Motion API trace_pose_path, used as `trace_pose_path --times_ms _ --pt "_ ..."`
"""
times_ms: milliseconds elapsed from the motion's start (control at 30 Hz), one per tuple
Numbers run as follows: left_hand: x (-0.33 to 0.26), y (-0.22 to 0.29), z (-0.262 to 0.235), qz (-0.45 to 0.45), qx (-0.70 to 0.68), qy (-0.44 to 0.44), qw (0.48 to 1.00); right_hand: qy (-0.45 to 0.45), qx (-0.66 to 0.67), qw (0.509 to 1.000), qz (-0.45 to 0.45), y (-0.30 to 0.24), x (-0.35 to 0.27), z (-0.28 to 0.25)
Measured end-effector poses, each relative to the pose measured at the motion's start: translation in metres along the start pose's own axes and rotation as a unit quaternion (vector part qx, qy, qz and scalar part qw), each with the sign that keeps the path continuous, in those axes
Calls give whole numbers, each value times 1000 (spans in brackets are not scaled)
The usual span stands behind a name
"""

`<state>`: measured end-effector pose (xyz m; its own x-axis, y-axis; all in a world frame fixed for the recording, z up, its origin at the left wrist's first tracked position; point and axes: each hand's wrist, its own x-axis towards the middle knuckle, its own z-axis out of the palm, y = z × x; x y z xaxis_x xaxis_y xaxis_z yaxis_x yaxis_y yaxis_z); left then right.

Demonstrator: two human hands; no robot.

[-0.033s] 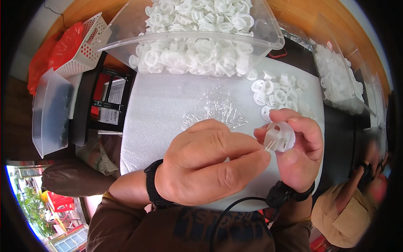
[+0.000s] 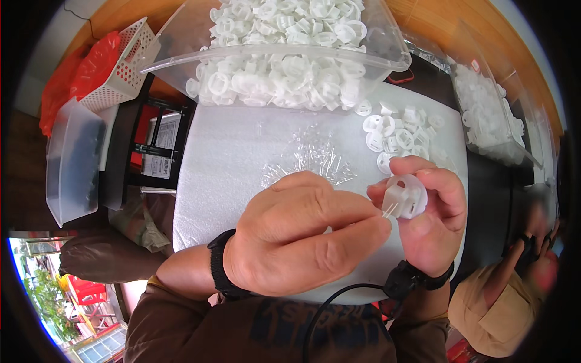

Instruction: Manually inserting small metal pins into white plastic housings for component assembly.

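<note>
My right hand [image 2: 439, 212] has its fingers and thumb wrapped round a white translucent plastic holder [image 2: 407, 198] with a round rim and a boxy middle. My left hand [image 2: 308, 233] reaches across from the left, thumb and forefinger pinched together. From that pinch stick out the thin wire legs [image 2: 390, 210] of a small part, likely an LED, against the holder's near side; its body is hidden by the fingers. Beyond my left hand lies a loose pile of clear LEDs [image 2: 318, 157] with wire legs. Several more white holders [image 2: 402, 130] lie beyond my right hand.
A large clear bin [image 2: 396, 57] heaped with white holders stands at the far side of the white foam-topped table [image 2: 212, 163]. Another clear bin [image 2: 526, 142] is at right, near a person in tan [image 2: 496, 302]. At left are a white basket [image 2: 124, 72] and a clear tub [image 2: 72, 163].
</note>
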<state>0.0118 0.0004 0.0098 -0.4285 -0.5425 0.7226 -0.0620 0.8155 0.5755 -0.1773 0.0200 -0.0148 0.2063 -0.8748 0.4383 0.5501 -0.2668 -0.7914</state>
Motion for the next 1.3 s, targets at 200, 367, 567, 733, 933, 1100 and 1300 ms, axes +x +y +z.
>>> trace_pose_path --times_ms 200,367,567,733,933,1100,1300 --pt "0 -4 3 1 -32 17 999 4 10 1000 -2 0 1 0" --pt "-4 -12 5 -4 -102 21 995 1 14 1000 4 0 1 0" --pt "-4 -12 4 -14 -130 34 991 21 4 999 24 -2 1 4" --pt "-1 -10 2 -45 -155 27 987 7 -5 1000 16 0 1 2" --pt "-1 -9 0 -60 -160 14 985 -17 -20 1000 10 0 0 -1" --pt "-1 -8 1 -94 -186 29 978 -17 -29 999 -1 0 -1 -2" --pt "-2 -9 1 -111 -215 22 970 -20 -52 998 -13 -1 -1 -2"
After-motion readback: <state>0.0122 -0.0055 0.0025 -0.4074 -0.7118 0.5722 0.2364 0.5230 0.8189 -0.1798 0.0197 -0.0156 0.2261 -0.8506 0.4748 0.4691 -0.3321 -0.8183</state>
